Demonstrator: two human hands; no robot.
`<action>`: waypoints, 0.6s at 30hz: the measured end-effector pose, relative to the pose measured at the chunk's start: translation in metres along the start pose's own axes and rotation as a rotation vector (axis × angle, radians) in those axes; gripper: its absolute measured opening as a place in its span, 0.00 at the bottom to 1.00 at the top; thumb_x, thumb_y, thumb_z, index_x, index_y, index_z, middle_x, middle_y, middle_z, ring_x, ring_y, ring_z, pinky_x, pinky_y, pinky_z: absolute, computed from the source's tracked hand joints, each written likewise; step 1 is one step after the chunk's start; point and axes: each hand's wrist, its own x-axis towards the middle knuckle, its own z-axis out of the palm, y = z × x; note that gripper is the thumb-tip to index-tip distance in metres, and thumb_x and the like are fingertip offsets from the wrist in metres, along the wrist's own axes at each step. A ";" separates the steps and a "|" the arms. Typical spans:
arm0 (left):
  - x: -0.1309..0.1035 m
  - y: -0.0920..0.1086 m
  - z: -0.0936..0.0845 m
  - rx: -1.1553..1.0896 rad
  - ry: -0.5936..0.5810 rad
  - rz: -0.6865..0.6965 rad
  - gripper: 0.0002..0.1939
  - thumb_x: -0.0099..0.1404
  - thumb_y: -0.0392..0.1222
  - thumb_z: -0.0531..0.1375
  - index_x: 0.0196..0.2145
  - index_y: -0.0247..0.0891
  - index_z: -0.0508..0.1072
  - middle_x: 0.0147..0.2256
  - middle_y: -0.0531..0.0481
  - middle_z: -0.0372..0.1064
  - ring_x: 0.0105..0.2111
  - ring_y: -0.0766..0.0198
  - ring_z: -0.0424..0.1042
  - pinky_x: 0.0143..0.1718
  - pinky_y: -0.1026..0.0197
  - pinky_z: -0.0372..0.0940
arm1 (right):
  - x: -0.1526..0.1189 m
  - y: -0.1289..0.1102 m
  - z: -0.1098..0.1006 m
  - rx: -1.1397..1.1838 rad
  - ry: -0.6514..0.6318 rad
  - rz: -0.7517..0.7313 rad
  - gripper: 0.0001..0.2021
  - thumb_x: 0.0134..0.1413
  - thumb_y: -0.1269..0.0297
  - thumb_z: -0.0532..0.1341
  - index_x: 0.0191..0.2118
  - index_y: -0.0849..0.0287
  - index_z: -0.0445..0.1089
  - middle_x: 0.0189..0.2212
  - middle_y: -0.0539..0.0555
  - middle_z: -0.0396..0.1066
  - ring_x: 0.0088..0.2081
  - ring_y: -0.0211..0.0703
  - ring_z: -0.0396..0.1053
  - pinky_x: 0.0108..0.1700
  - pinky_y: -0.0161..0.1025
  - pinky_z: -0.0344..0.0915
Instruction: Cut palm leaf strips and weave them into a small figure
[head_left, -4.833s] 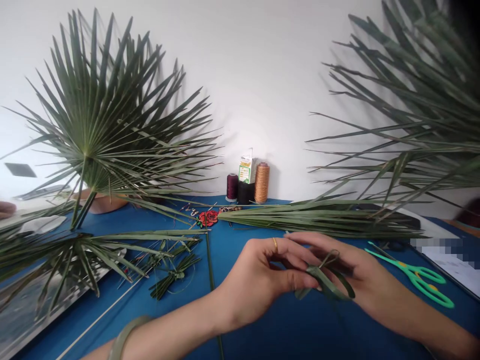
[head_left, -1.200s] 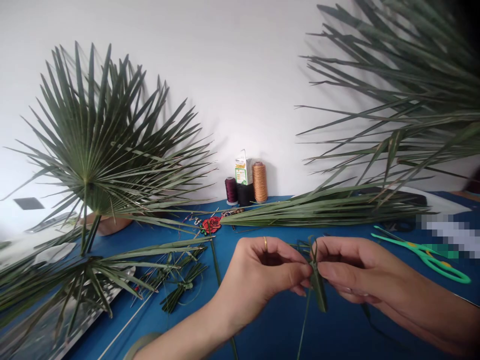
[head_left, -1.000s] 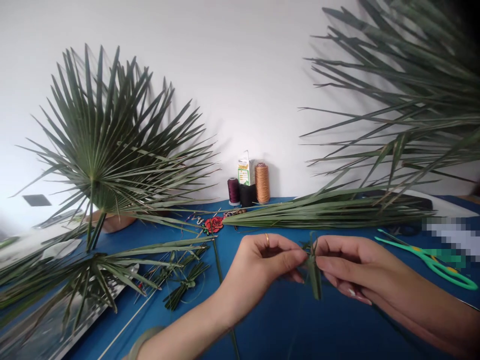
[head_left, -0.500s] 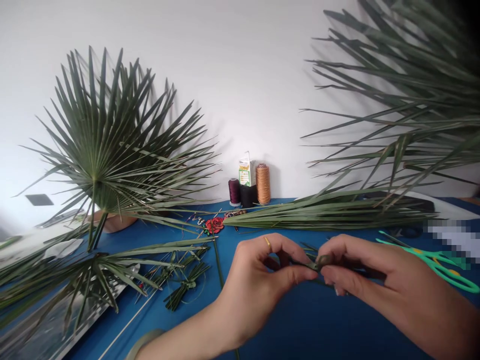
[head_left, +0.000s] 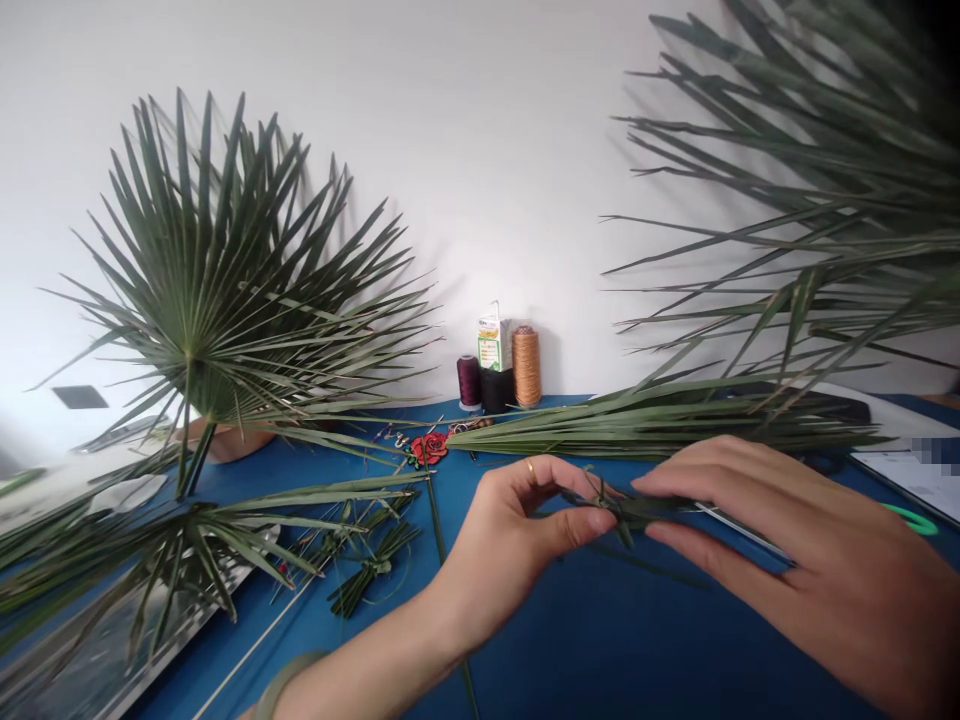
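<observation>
My left hand (head_left: 525,545) pinches a small knotted bundle of green palm leaf strips (head_left: 624,508) between thumb and fingers. Loose ends stick up and down from its knot. From the right, my right hand (head_left: 795,540) reaches over the strips, thumb below and straightened fingers above, with the strips between its fingertips. A thin metallic piece (head_left: 742,530) shows between its fingers; I cannot tell whether it is held. Beyond that hand, part of a green loop (head_left: 911,518) is visible. Left of my hands lies another tied leaf bundle (head_left: 364,580).
Fan-shaped palm leaves (head_left: 195,280) rise at left; more fronds (head_left: 825,200) spread at right. Long leaves (head_left: 637,425) lie across the blue table (head_left: 600,640). At the wall stand a purple thread spool (head_left: 468,382), an orange one (head_left: 526,365) and a carton (head_left: 493,343). A red rose patch (head_left: 429,449) lies in front.
My right hand has shifted slightly and its fingers have straightened from a close pinch. The knot now shows near my left fingertips. Less of the green-handled item is visible.
</observation>
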 end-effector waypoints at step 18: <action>0.001 -0.006 -0.002 -0.016 0.097 0.048 0.08 0.48 0.36 0.68 0.26 0.35 0.72 0.27 0.55 0.67 0.28 0.71 0.65 0.33 0.67 0.59 | 0.002 0.007 0.005 -0.109 -0.139 0.307 0.12 0.55 0.55 0.54 0.40 0.49 0.72 0.29 0.51 0.75 0.27 0.49 0.72 0.25 0.41 0.64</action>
